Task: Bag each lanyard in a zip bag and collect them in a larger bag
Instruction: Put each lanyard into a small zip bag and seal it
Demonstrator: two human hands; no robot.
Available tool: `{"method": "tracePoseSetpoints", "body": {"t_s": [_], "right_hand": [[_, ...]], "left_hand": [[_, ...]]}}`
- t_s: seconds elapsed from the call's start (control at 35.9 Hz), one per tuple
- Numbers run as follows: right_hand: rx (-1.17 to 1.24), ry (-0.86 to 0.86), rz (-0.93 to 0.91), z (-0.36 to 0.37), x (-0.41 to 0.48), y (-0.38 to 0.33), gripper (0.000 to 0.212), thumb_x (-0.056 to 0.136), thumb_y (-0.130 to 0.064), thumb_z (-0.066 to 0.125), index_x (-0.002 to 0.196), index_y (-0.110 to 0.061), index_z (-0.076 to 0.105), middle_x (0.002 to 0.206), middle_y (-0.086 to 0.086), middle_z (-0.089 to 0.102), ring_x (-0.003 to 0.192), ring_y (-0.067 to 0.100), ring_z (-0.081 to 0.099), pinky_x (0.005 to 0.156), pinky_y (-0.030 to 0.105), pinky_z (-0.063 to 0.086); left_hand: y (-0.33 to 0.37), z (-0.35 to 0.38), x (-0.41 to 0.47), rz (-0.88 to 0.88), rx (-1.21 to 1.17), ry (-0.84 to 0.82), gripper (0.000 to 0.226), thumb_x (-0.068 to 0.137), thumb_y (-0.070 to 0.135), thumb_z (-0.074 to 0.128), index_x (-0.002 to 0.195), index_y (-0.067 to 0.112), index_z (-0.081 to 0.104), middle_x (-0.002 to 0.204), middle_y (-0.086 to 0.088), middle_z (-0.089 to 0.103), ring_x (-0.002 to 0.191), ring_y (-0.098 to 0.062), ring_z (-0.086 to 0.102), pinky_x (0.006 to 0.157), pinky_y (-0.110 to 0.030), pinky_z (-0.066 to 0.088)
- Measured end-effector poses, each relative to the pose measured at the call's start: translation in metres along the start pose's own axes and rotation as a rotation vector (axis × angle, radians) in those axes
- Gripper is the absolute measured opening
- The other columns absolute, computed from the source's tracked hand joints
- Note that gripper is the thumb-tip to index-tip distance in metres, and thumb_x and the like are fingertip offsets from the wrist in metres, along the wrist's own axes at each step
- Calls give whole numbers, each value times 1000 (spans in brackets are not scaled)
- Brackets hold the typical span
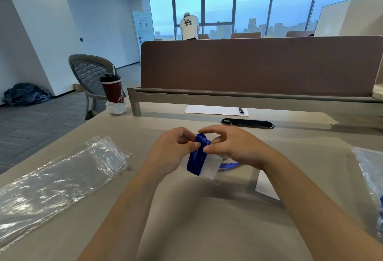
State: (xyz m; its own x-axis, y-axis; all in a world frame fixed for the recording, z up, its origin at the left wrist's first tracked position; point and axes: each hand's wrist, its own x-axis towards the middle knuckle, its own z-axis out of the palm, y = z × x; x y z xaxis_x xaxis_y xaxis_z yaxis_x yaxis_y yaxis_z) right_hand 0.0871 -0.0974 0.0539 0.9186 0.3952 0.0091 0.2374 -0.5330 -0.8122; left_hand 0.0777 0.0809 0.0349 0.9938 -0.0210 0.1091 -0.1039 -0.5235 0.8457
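At the far left of the tabletop (186, 219) lies the pile of empty zip bags (62, 169), flat, with its long side running from near you toward the middle. It is well apart from both hands and is on the side of your left grip (176, 150).

Your left grip is clenched on the lanyard (198, 157): the thumb and the curled fingers pinch the left edge of the folded blue bundle near its far end. The bundle is held above the tabletop, between the two hands. Its long axis goes from the far end, which is in the pinch, down toward you, a little tilted to the left. The near end hangs free, with the white card (211, 167) just beside it on the right.

Your right grip (230, 146) holds the same bundle at the right edge. The thumb presses on the blue band, and the forefinger reaches over the top.

At the right border of the view lies the larger bag (371, 169), with something blue inside, well apart from the hands.

In my judgement the folding is almost finished. For the next move, the left grip is nearer to a zip bag, so the right grip would have to hold the bundle alone.
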Motion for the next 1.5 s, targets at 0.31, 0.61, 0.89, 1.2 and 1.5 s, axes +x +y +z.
{"method": "tracePoseSetpoints", "body": {"t_s": [0.31,0.61,0.89,1.2,1.5], "right_hand": [[-30,120,10,7,9,8,12,91,-21,68,101,-27,66,94,-8,67,85,10,63,68,18,52],[-95,133,-2,11,10,6,8,94,-21,64,99,-27,65,95,-6,66,81,8,58,65,14,46],[-170,169,-45,16,7,1,20,94,-22,65,113,-18,70,94,-5,63,87,14,57,67,18,42],[-87,113,-94,44,2,-21,6,94,-22,63,98,-26,64,90,-10,66,83,7,58,69,21,42],[-174,-6,-155,108,41,-75,4,95,-21,63,98,-24,63,93,-4,66,81,11,58,74,25,43]], "left_hand": [[-1,2,1,119,-6,61,10,95,18,64,103,22,61,95,10,65,87,-11,61,64,-11,46],[-2,5,-1,90,-3,15,8,100,23,54,107,25,51,110,3,66,99,-17,61,65,-13,48],[-2,0,-6,111,91,95,10,98,22,59,107,19,57,108,7,61,97,-12,56,66,-8,40],[-5,-36,-36,89,43,145,13,92,24,69,99,17,60,93,3,65,90,-17,60,78,-26,51],[-52,-104,-57,-49,19,285,14,90,28,70,88,22,59,91,-6,68,84,-20,62,74,-29,49]]}}
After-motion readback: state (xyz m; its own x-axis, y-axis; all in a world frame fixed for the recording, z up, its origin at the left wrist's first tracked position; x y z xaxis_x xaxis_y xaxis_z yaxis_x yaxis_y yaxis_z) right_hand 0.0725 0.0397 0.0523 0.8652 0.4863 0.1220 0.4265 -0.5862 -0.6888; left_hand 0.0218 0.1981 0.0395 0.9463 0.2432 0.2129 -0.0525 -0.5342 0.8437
